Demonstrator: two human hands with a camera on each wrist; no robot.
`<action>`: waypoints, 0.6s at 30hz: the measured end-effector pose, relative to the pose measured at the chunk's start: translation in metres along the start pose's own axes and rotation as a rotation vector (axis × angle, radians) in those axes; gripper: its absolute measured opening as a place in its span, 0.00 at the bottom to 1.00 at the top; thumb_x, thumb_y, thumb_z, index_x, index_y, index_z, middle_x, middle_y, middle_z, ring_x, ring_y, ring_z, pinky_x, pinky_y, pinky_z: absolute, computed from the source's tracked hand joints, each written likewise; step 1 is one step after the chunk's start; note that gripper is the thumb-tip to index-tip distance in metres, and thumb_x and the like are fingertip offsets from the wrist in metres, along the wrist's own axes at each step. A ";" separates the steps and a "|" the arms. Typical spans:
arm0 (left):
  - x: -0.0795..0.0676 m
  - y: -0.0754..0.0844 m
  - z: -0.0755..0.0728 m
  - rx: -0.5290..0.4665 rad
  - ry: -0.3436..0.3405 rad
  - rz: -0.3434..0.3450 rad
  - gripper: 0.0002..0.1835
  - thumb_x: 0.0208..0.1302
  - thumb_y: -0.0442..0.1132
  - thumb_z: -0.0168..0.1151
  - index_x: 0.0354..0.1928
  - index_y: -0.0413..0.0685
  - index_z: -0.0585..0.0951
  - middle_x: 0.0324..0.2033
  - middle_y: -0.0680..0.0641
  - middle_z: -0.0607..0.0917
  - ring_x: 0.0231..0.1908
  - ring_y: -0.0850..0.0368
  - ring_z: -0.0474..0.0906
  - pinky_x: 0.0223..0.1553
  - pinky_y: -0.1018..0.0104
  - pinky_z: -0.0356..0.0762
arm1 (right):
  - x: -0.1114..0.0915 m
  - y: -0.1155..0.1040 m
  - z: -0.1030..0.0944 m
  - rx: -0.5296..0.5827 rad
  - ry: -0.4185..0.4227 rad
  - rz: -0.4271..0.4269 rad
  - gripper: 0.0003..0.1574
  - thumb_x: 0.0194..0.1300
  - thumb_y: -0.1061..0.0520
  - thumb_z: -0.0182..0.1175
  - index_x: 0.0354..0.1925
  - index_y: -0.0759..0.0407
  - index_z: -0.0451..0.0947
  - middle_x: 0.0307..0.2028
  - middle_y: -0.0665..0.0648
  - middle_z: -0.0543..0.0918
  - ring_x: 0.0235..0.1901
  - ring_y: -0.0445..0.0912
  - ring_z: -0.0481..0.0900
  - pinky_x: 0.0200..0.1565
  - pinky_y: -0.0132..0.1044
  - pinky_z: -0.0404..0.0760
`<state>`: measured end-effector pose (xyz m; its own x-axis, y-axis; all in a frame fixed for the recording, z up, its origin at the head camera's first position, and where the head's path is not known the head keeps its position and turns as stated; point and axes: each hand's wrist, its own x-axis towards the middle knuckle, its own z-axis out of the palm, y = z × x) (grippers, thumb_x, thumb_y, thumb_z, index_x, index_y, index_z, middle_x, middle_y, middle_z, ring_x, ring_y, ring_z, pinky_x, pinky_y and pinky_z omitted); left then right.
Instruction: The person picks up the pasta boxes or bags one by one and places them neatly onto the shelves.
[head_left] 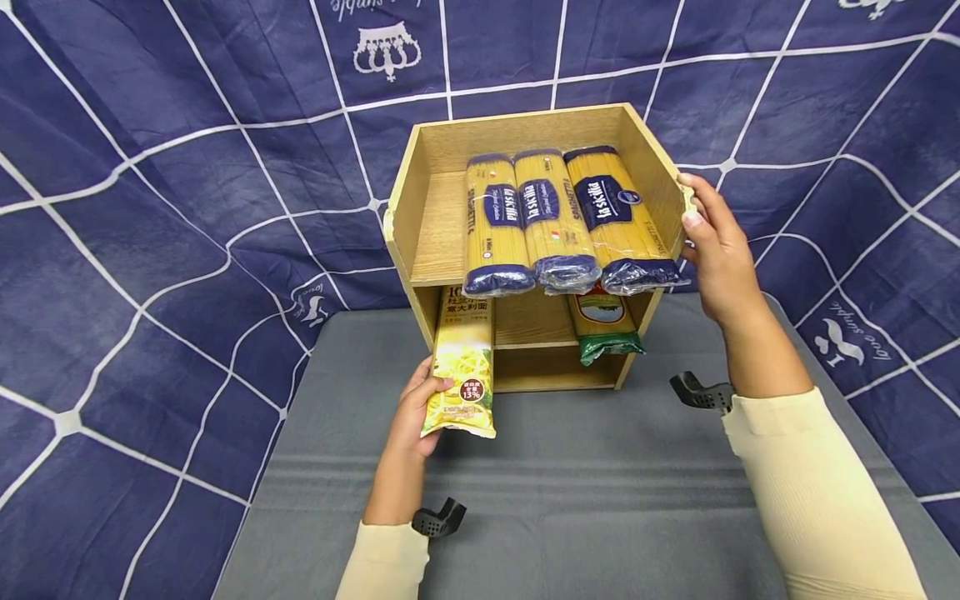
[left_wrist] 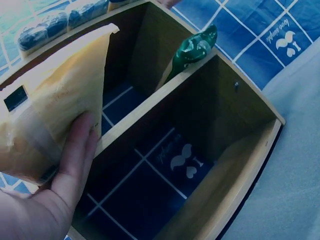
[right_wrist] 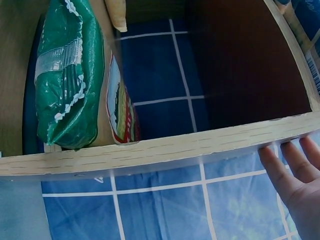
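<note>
My left hand [head_left: 415,410] grips the lower end of a yellow pasta packet [head_left: 463,367]. The packet's far end lies inside the left side of the wooden shelf's [head_left: 555,382] middle compartment; its near end sticks out. In the left wrist view, the fingers [left_wrist: 77,150] lie along the packet's pale back [left_wrist: 55,110]. Against the shelf's right side panel, near its front edge, rest the extended fingers of my right hand [head_left: 716,258]. Its fingertips also touch the panel's outer side in the right wrist view.
Three spaghetti packs [head_left: 551,217] with blue labels lie side by side on the top shelf. A green-ended pasta pack [head_left: 606,321] projects from the middle compartment's right side. The unit stands on a grey cloth [head_left: 555,500], before a blue checked curtain [head_left: 247,100].
</note>
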<state>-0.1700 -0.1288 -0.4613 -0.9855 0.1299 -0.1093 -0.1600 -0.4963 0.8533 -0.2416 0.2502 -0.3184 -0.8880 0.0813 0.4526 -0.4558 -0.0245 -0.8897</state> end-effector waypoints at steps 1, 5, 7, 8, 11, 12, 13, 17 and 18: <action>0.002 0.000 0.000 -0.002 0.009 -0.001 0.25 0.63 0.27 0.45 0.63 0.46 0.66 0.34 0.52 0.86 0.30 0.61 0.85 0.30 0.71 0.82 | 0.000 0.000 0.000 0.002 0.001 -0.002 0.28 0.75 0.55 0.49 0.70 0.43 0.71 0.70 0.54 0.70 0.64 0.53 0.68 0.51 0.34 0.77; 0.005 0.001 -0.001 -0.014 0.031 -0.012 0.22 0.66 0.28 0.46 0.61 0.47 0.67 0.33 0.51 0.86 0.31 0.60 0.85 0.30 0.70 0.83 | 0.000 0.001 0.000 -0.001 0.001 -0.009 0.28 0.76 0.55 0.48 0.70 0.43 0.71 0.69 0.54 0.71 0.64 0.52 0.68 0.48 0.30 0.76; 0.003 0.002 -0.002 -0.008 0.030 -0.018 0.23 0.67 0.29 0.46 0.64 0.47 0.66 0.35 0.51 0.86 0.32 0.60 0.85 0.30 0.70 0.83 | 0.000 0.002 0.000 0.000 0.001 -0.010 0.28 0.76 0.55 0.48 0.70 0.43 0.71 0.69 0.54 0.71 0.64 0.52 0.68 0.48 0.30 0.76; 0.002 0.002 -0.002 -0.002 0.027 -0.019 0.24 0.67 0.29 0.46 0.65 0.47 0.65 0.35 0.52 0.86 0.32 0.61 0.85 0.31 0.70 0.82 | 0.000 0.002 0.000 -0.001 0.000 -0.012 0.28 0.76 0.55 0.49 0.70 0.43 0.71 0.70 0.54 0.71 0.64 0.52 0.68 0.48 0.30 0.76; -0.003 0.004 -0.002 0.012 0.018 -0.028 0.27 0.70 0.31 0.46 0.70 0.47 0.63 0.38 0.52 0.86 0.35 0.61 0.85 0.33 0.70 0.82 | 0.000 0.001 0.000 0.004 0.002 -0.013 0.28 0.75 0.55 0.48 0.70 0.44 0.70 0.70 0.54 0.70 0.64 0.52 0.68 0.50 0.32 0.76; -0.005 0.004 -0.002 0.019 0.017 -0.031 0.27 0.70 0.31 0.45 0.71 0.47 0.62 0.39 0.52 0.85 0.35 0.61 0.84 0.33 0.71 0.82 | 0.000 0.001 0.000 0.001 0.001 -0.012 0.28 0.75 0.55 0.48 0.71 0.44 0.70 0.70 0.54 0.70 0.65 0.53 0.68 0.51 0.33 0.76; -0.007 0.005 -0.002 0.029 0.018 -0.034 0.28 0.71 0.31 0.45 0.73 0.47 0.61 0.39 0.52 0.85 0.36 0.62 0.84 0.34 0.71 0.81 | 0.000 0.001 0.000 0.002 0.000 -0.011 0.28 0.75 0.55 0.49 0.71 0.44 0.70 0.70 0.54 0.70 0.65 0.53 0.68 0.51 0.34 0.76; -0.018 0.007 -0.002 0.083 0.033 -0.046 0.31 0.72 0.31 0.46 0.75 0.50 0.59 0.40 0.53 0.85 0.35 0.62 0.83 0.36 0.70 0.80 | 0.000 0.000 -0.001 -0.001 0.000 -0.009 0.28 0.75 0.55 0.48 0.71 0.44 0.70 0.70 0.54 0.70 0.64 0.53 0.68 0.52 0.35 0.76; -0.021 0.007 -0.001 0.098 0.037 -0.045 0.31 0.71 0.31 0.46 0.75 0.50 0.59 0.40 0.53 0.84 0.35 0.62 0.83 0.36 0.70 0.79 | 0.000 0.000 -0.001 -0.001 0.000 -0.009 0.28 0.75 0.55 0.48 0.71 0.44 0.70 0.70 0.54 0.70 0.64 0.53 0.68 0.52 0.35 0.77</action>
<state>-0.1506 -0.1361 -0.4539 -0.9791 0.1176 -0.1659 -0.1998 -0.4042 0.8926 -0.2418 0.2511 -0.3188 -0.8837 0.0816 0.4609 -0.4639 -0.0228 -0.8856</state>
